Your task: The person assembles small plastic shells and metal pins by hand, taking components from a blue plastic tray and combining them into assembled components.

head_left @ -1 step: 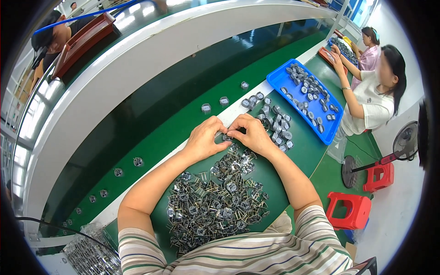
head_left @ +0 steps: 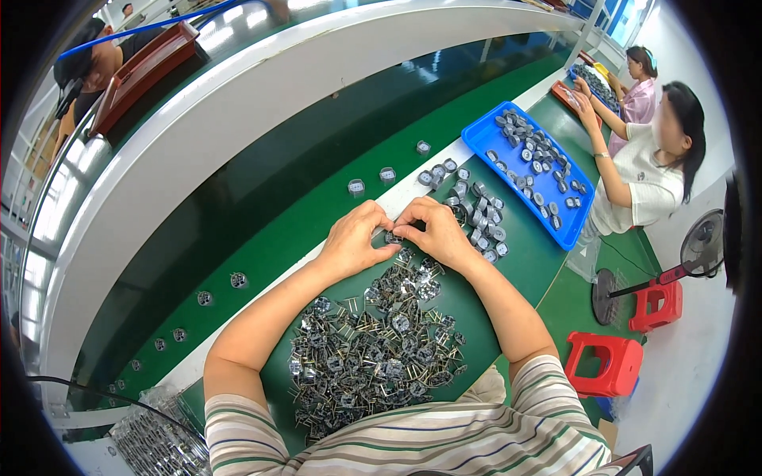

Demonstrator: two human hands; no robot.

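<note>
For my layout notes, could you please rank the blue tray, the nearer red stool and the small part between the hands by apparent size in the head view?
1. blue tray
2. nearer red stool
3. small part

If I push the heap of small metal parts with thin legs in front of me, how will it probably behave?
The heap of metal parts would probably drag as a clump, since the thin legs look interlocked. Single pieces seem light; both hands pinch one with fingertips only. The legs might bend if pressed.
</note>
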